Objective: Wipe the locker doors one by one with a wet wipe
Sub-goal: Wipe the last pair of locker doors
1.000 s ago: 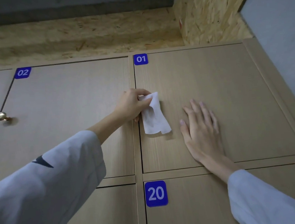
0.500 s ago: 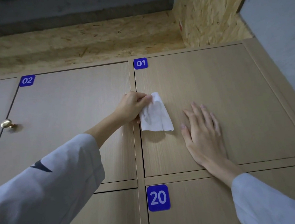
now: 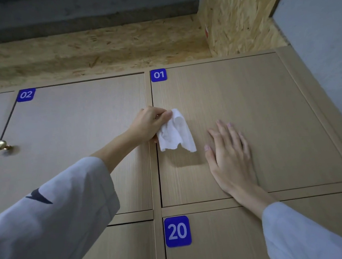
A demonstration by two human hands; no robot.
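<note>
Fingers (image 3: 163, 115) of your left hand (image 3: 148, 124) are pinching the top corner of the wet wipe (image 3: 175, 134), and the rest of it is hanging down below them in soft, crumpled white folds, its ragged lower edge spreading wider than the pinched top. It is draping against the left edge of locker door 01 (image 3: 256, 112), just right of the seam with door 02 (image 3: 74, 137). Both doors are flat, pale wood-grain panels with rounded blue number plates; a small brass knob (image 3: 1, 145) is sitting far left of your fingers. Your right hand (image 3: 229, 157) is lying flat on door 01 just right of the wipe, fingers straight and slightly spread, pointing up, holding nothing. Your left arm is reaching up and across in a loose, light sleeve.
</note>
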